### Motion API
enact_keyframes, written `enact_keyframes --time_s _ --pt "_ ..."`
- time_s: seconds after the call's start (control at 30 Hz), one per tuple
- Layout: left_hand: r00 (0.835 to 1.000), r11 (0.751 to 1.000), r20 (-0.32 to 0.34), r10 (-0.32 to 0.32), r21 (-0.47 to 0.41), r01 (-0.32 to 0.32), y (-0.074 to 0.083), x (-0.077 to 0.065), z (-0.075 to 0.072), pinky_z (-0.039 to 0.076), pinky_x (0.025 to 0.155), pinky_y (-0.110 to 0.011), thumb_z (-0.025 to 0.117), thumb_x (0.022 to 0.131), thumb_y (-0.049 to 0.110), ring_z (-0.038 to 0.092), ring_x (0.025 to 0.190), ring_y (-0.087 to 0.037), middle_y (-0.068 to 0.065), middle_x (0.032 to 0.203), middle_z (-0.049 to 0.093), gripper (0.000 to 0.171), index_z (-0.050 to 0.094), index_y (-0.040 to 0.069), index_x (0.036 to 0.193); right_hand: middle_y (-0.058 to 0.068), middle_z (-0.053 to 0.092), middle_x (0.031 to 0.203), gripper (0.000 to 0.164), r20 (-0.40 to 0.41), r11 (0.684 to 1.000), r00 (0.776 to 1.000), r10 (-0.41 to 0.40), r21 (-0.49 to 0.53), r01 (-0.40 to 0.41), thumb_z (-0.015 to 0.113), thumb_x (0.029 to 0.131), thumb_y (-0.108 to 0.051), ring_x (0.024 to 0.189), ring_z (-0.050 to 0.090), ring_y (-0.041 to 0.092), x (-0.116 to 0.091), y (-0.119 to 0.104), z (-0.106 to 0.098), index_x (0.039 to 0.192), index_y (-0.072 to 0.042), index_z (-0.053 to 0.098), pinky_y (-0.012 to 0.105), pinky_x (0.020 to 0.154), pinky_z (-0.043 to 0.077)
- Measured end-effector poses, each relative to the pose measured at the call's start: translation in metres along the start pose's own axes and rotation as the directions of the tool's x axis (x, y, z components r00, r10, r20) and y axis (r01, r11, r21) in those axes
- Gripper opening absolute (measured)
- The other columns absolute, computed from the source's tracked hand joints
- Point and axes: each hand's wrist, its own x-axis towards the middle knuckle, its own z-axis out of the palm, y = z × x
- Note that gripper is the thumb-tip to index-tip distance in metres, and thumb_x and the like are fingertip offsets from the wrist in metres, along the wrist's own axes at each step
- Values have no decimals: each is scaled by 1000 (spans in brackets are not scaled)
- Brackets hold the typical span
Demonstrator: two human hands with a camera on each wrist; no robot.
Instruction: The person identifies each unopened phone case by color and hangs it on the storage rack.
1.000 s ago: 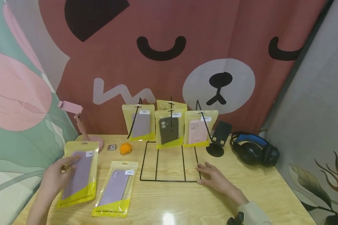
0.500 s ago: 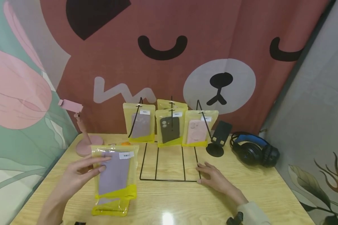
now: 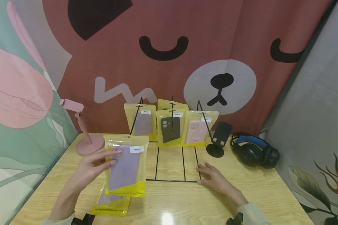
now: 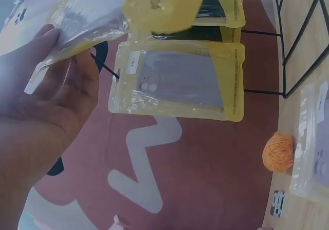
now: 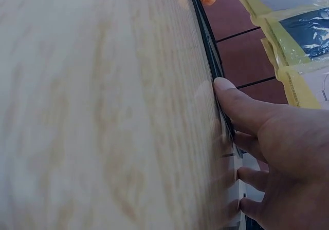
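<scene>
My left hand [image 3: 90, 170] pinches a clear-and-yellow bag holding a lavender phone case [image 3: 125, 168], raised over the table's left half. Beneath it lies a second bagged lavender phone case [image 3: 110, 204], partly covered in the head view. A black wire display rack [image 3: 170, 180] stands at the middle. From its prongs hang a bagged lavender case [image 4: 180, 78], a bagged black case [image 3: 169, 129] and a bagged pink case [image 3: 196, 132], with another bag [image 3: 171, 103] behind. My right hand [image 3: 217, 179] rests at the rack base's front right corner, thumb [image 5: 226, 86] touching the black wire.
A pink phone stand [image 3: 90, 145] is at the back left. Right of the rack are a black phone stand [image 3: 222, 134] and black-and-blue headphones [image 3: 254, 151]. In the left wrist view, an orange yarn ball [image 4: 278, 152] sits near a small square item [image 4: 277, 204].
My left hand has lifted the bagged lavender case from the left side of the table and carried it right, toward the rack. The right hand has stayed at the rack's corner.
</scene>
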Motion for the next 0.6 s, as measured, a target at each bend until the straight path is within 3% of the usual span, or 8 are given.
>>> enact_keyframes --time_s 0.17,0.4,0.6 --pt "999 998 -1 -47 31 47 -4 6 1 53 72 -25 65 92 12 59 87 -13 6 124 63 34 65 17 126 16 46 145 58 -14 1000 1000 -9 -9 9 72 84 -35 137 27 49 0 -1 1 132 -5 58 71 104 22" --pt "997 997 15 -72 40 71 -11 15 4 53 71 -28 64 94 16 55 82 -14 4 121 62 34 65 19 127 15 45 146 59 4 1000 1000 5 -6 -5 71 85 -37 138 26 48 0 -2 1 133 -5 58 70 105 21" --pt "992 992 14 -123 22 122 -25 36 8 53 79 -27 64 94 23 58 98 -16 0 133 58 35 64 21 129 16 45 145 58 -4 1000 1000 -4 -8 4 72 85 -35 137 26 50 0 -3 1 133 -4 58 72 103 21"
